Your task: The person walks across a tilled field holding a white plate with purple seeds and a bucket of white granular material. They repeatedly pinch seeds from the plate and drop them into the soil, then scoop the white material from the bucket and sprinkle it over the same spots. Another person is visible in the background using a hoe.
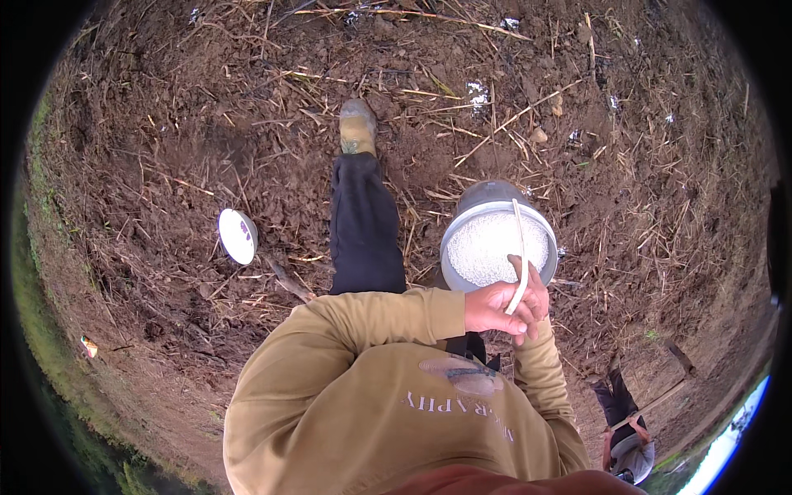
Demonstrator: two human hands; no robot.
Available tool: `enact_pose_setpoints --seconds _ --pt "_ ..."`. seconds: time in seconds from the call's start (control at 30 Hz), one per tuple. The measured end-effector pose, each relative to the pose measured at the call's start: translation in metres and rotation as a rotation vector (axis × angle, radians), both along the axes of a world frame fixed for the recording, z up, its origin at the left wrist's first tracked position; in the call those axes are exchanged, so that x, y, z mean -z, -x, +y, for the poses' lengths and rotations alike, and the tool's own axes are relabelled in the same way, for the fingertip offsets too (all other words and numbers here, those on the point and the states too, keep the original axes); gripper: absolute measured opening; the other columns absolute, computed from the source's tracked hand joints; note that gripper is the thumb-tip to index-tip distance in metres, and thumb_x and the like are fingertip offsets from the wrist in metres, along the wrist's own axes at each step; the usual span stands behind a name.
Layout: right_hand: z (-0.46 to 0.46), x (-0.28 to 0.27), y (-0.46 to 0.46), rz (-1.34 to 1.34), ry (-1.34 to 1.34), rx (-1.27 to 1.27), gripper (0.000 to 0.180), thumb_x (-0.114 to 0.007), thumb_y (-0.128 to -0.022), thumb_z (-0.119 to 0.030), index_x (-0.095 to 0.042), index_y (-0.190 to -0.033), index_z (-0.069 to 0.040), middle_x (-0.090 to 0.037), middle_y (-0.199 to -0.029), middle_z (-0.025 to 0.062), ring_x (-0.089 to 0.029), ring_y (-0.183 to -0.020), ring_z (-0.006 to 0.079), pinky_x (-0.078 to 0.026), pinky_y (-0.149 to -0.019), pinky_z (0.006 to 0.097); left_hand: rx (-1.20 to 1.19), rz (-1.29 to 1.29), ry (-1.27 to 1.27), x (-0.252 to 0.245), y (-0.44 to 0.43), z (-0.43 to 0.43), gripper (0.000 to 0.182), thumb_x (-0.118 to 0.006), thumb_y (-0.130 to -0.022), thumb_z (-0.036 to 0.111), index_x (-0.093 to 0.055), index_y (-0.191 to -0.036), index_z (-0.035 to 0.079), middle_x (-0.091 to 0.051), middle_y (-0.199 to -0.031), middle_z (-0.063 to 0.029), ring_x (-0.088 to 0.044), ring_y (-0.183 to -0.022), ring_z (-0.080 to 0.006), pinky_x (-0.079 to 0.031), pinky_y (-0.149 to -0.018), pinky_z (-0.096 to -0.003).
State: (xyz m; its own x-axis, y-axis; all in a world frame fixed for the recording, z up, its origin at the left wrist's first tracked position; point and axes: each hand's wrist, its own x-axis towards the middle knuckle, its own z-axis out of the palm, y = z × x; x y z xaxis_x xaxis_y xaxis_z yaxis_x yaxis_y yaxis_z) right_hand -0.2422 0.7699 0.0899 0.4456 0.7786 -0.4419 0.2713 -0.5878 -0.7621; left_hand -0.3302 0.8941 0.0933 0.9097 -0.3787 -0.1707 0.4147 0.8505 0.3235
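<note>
A grey bucket [489, 190] full of white granules [486, 247] is in front of me on the right, its mouth tilted towards me. Its pale, tube-like handle [519, 232] arches over the mouth and runs down to my hands at the near rim. My left hand [492, 309] reaches across my body, with the handle's lower end between its thumb and fingers. Overlapping it, my right hand [533, 296] lies under and beside the handle, one finger stretched over the granules. The overlap hides its grip. A white bowl [237, 237] with dark marks inside sits tilted on the soil to the left.
Brown, uneven soil [278, 185] with straw, stalks and small white patches [477, 96] surrounds me. My boot [357, 127] stands ahead; a stick [288, 278] lies left of my leg. Another person [628, 427] holding a long-handled tool [665, 396] is at the lower right.
</note>
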Motion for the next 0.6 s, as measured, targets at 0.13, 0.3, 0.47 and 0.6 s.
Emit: enact_pose_setpoints --seconds 0.13,0.3,0.47,0.6 --pt "0.04 0.01 0.009 0.748 -0.252 0.544 0.061 -0.043 -0.086 -0.033 -0.021 -0.137 -0.006 -0.023 -0.139 0.0161 -0.032 -0.123 0.0265 -0.039 -0.095 0.0358 -0.009 0.046 0.006 -0.016 -0.008 0.024 0.043 -0.062 -0.079 0.021 -0.042 -0.11 0.0 -0.06 -0.094 -0.0108 -0.058 -0.073 -0.0143 -0.046 -0.064 -0.0251" --pt "0.065 0.021 0.004 0.473 -0.193 0.237 0.059 -0.034 -0.09 -0.037 -0.017 -0.139 -0.009 -0.021 -0.14 0.0154 -0.02 -0.13 0.0264 -0.033 -0.1 0.0397 -0.111 0.035 -0.023 -0.016 -0.011 0.044 0.043 -0.063 -0.078 0.022 -0.042 -0.108 0.0 -0.06 -0.091 -0.0115 -0.056 -0.066 -0.0132 -0.045 -0.06 -0.0227" --pt "0.061 0.064 0.01 0.096 -0.127 -0.076 0.053 -0.027 -0.091 -0.039 -0.025 -0.138 -0.014 -0.032 -0.134 0.0114 -0.034 -0.122 0.0203 -0.033 -0.1 0.0299 -0.182 0.081 -0.031 -0.02 -0.01 0.058 0.04 -0.063 -0.078 0.022 -0.044 -0.107 0.0 -0.061 -0.085 -0.0118 -0.055 -0.062 -0.0124 -0.044 -0.056 -0.0218" --pt "0.068 0.069 0.018 0.211 -0.192 -0.039 0.044 -0.029 -0.091 -0.035 -0.03 -0.128 -0.012 -0.036 -0.116 0.0088 -0.038 -0.103 0.0175 -0.034 -0.084 0.0265 -0.26 0.123 0.012 -0.019 -0.005 0.059 0.034 -0.061 -0.079 0.019 -0.047 -0.103 0.0 -0.062 -0.081 -0.012 -0.054 -0.058 -0.011 -0.042 -0.051 -0.0197"
